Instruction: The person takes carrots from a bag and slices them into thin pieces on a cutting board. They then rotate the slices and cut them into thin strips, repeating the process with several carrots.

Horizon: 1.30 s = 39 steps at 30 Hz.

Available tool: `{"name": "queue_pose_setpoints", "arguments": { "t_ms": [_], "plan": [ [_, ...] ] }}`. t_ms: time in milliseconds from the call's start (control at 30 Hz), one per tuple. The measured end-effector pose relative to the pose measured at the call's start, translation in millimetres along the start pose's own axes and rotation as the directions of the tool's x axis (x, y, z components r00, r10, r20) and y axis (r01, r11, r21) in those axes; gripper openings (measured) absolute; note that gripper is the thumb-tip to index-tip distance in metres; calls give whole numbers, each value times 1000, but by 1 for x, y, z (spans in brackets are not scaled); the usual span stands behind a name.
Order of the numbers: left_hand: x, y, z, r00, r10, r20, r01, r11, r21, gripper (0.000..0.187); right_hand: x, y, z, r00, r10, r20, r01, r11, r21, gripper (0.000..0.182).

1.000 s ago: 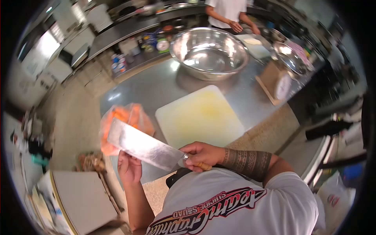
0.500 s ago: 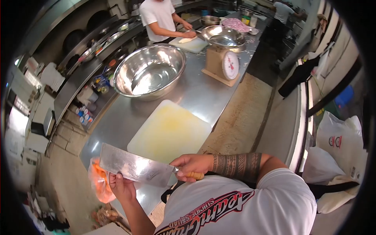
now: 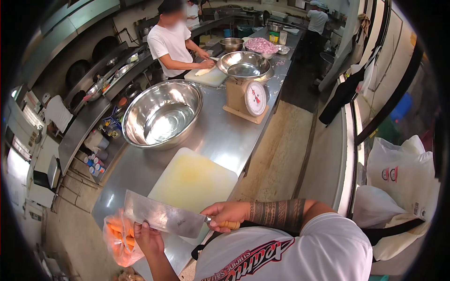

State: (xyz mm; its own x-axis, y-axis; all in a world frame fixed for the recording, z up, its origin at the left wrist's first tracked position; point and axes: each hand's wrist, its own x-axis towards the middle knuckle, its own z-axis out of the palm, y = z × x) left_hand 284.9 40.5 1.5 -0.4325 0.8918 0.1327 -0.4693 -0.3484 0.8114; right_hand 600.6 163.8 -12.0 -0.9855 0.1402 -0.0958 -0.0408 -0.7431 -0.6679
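A broad cleaver [image 3: 164, 216] is held level over the near edge of the cutting board. My right hand [image 3: 230, 214] wraps round its wooden handle. At the lower edge of the blade, near its far end, my left hand [image 3: 150, 238] pinches the metal with the thumb on top; its other fingers are partly hidden beneath. Under and beyond the blade lies a white cutting board [image 3: 194, 175] with yellow stains. Close to my left hand, a clear plastic bag [image 3: 123, 239] of orange pieces, perhaps carrots, sits at the table's edge.
A large steel bowl [image 3: 161, 114] stands beyond the board on the steel table [image 3: 215, 140]. A dial scale [image 3: 247, 99] carries another steel bowl [image 3: 243, 65]. Across the table a co-worker [image 3: 171, 47] works at a second board [image 3: 206, 77]. White plastic bags [image 3: 398, 173] are at right.
The view has tilted upward, so the table and bowls sit lower and the co-worker shows more fully. Both hands keep their hold on the cleaver.
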Motion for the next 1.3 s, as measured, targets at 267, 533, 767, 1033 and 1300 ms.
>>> {"name": "queue_pose_setpoints", "arguments": {
  "t_ms": [267,533,767,1033,1300],
  "plan": [
    [-6,-10,30,991,19,-130,-26,998,-50,18,-8,-22,-25,995,64,80,-66,998,15,56],
    [4,-15,86,892,61,-447,-48,998,40,11,-6,-83,-30,966,239,-94,-251,805,-537,52],
    [-47,-106,34,752,-205,-626,178,978,-108,19,-6,-80,-60,977,63,-202,-201,567,-799,46],
    [-109,-118,12,550,-23,-835,214,970,115,12,13,-96,-107,926,88,-367,-371,390,-843,48],
    [-31,17,-100,442,811,-384,583,66,810,40,38,-69,-114,953,23,-302,-302,121,-946,56]
  ]
}}
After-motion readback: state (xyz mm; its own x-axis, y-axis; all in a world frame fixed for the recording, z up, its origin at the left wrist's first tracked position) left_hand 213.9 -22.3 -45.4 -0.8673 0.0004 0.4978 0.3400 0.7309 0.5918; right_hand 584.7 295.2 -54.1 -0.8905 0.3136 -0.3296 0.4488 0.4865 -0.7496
